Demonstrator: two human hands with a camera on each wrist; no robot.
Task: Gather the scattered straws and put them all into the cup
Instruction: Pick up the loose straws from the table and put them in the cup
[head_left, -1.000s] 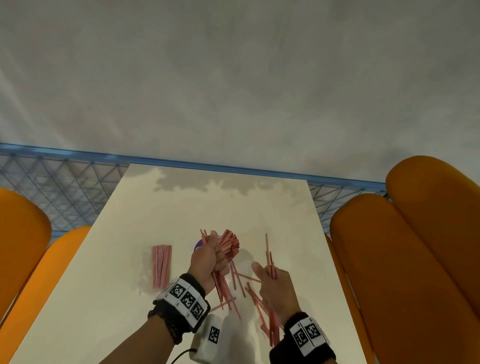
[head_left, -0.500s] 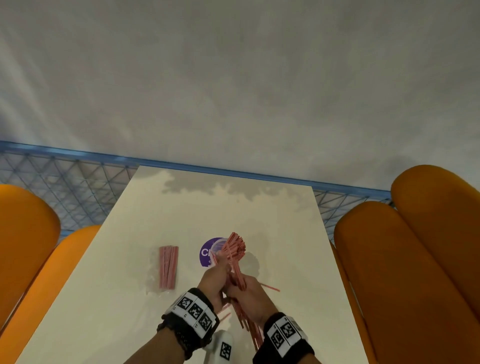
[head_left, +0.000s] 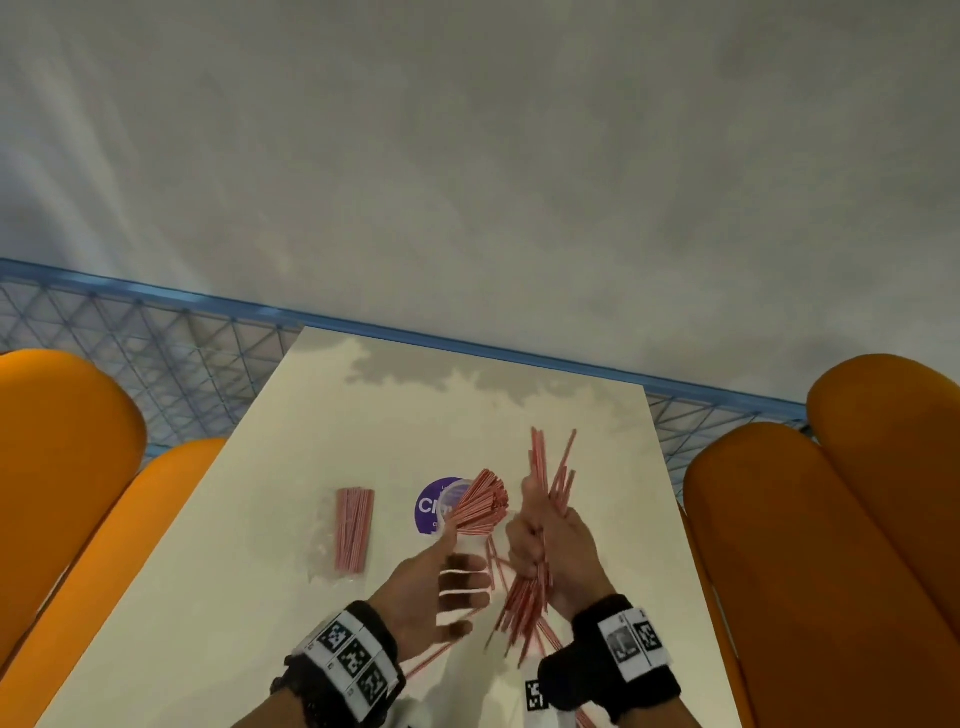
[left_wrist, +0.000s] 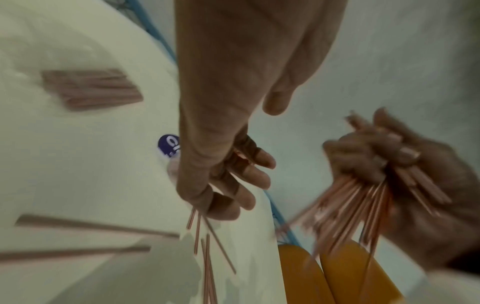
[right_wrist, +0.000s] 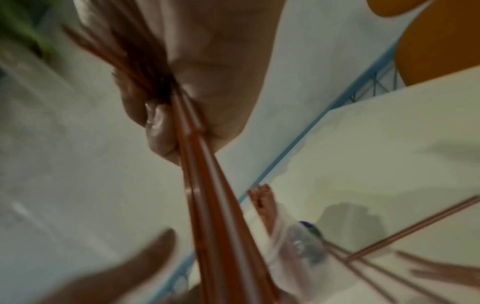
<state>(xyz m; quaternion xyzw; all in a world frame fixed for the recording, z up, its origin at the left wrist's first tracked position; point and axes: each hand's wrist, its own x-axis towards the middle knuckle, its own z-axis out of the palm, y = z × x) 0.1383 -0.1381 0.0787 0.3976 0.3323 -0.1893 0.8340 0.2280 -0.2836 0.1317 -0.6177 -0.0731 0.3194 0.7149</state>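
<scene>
Head view, with both wrist views. I am watching the right hand (head_left: 558, 551) closing its fingers round a bundle of loose red-and-white straws (head_left: 545, 519), lifted off the cream table (head_left: 234, 597). The bundle is running through the fist, its upper ends fanning out past the knuckles and its lower ends splaying down toward the wrist. In the right wrist view the fingers (right_wrist: 158, 123) are wrapping the straws tightly, though the picture is blurred.

The left hand (head_left: 431, 582) is wrapping its fingers (head_left: 465, 582) round the clear plastic cup (head_left: 462, 525), which is sitting on the table just to the left of the right hand. I am seeing the fingers through the clear wall. A sheaf of straws (head_left: 480, 501) is already standing in the cup, leaning out over its rim toward the right. A purple disc with white lettering (head_left: 431, 506) is showing just behind the cup; I cannot tell whether it is a lid or a label.

A few single straws (head_left: 431, 662) are lying on the table near both wrists. A separate pack of straws in clear wrapping (head_left: 353, 527) is lying flat well to the left of the cup. Orange cushions (head_left: 810, 561) are flanking the table on both sides.
</scene>
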